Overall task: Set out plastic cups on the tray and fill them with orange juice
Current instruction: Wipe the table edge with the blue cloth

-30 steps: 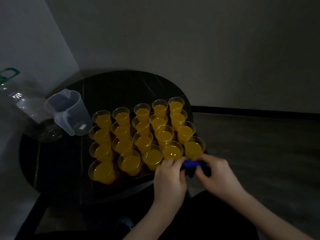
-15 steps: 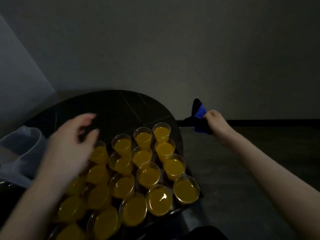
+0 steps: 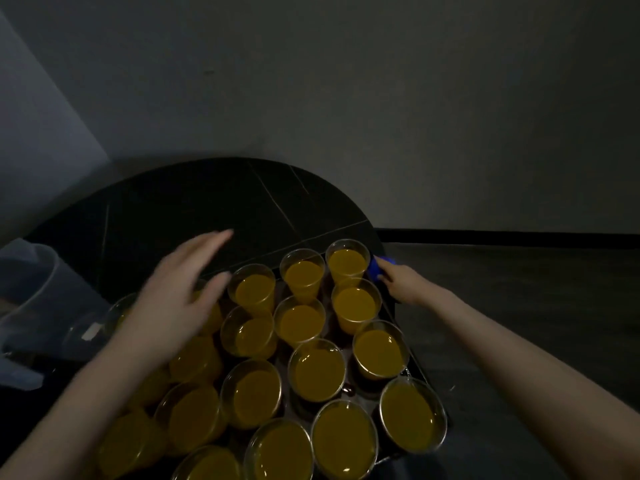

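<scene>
Orange fills every clear plastic cup (image 3: 317, 370) on show, packed rim to rim in rows on the dark tray (image 3: 393, 311), which sits at the 5 o'clock side of the round black desk (image 3: 225, 202). The juice (image 3: 353, 301) stands level and close to the brim in each one, dull amber in this dim light. The left hand (image 3: 176, 299) hovers over the cups at the tray's 10 o'clock side, fingers straight and loosely spread, holding nothing, blurred enough that its edges smear. The right hand (image 3: 403, 280) is out at the tray's 1 o'clock corner, just beside the farthest cup, its fingers curled round something bright blue (image 3: 379, 265); only a small patch of that blue shows past the fingers, so what it is I cannot tell. The tray itself is almost wholly hidden under the cups, only its right rim visible. The nearest cups at 6 o'clock are cut off by the frame edge, and those under the left forearm are covered. At 9 o'clock a clear plastic jug (image 3: 31, 299) is partly out of frame and hazy.
</scene>
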